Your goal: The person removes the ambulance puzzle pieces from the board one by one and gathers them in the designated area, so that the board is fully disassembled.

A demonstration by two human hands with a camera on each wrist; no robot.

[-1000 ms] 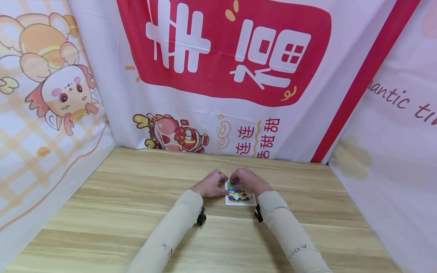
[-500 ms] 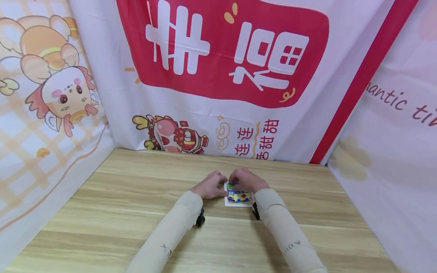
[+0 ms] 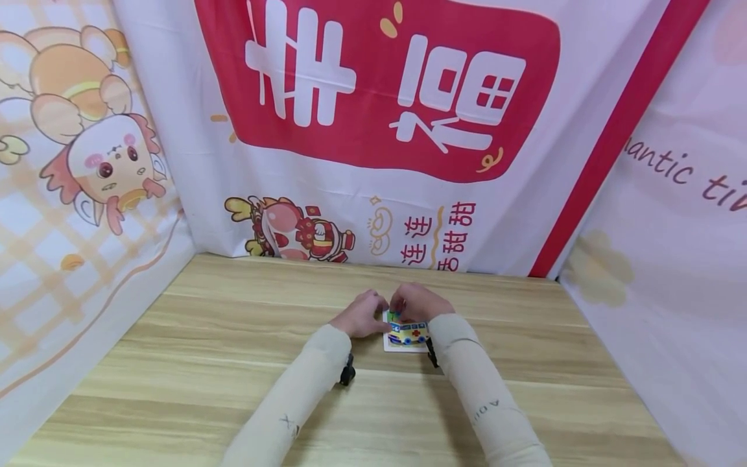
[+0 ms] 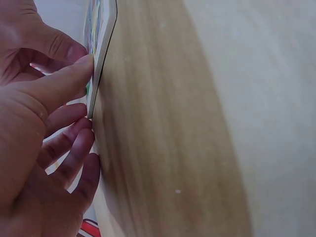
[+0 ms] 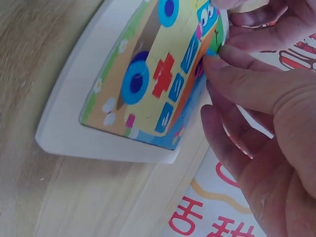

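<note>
A small jigsaw puzzle [image 3: 410,333] shows a yellow ambulance with blue wheels and a red cross. It lies in a white tray [image 5: 64,123] on the table. My left hand [image 3: 362,315] holds the tray's left far corner, its thumb on the near side and its fingers at the corner edge. Over the picture's far left part, my right hand [image 3: 421,302] bends its thumb and fingertips together, pinching what looks like a puzzle piece with a bit of blue. Fingers hide most of that piece. Faint seams cross the ambulance picture [image 5: 163,74] in the right wrist view.
The wood-grain table [image 3: 233,363] reaches a printed cloth wall [image 3: 373,188] close behind the hands. Cloth walls also stand at the left and right. A dark wrist device [image 3: 347,371] sits at the left cuff, another [image 3: 432,354] at the right cuff.
My right hand and forearm have shifted slightly left, with the wrist now over more of the tray's right side. My left hand stays at the corner; the tray has hardly moved.
</note>
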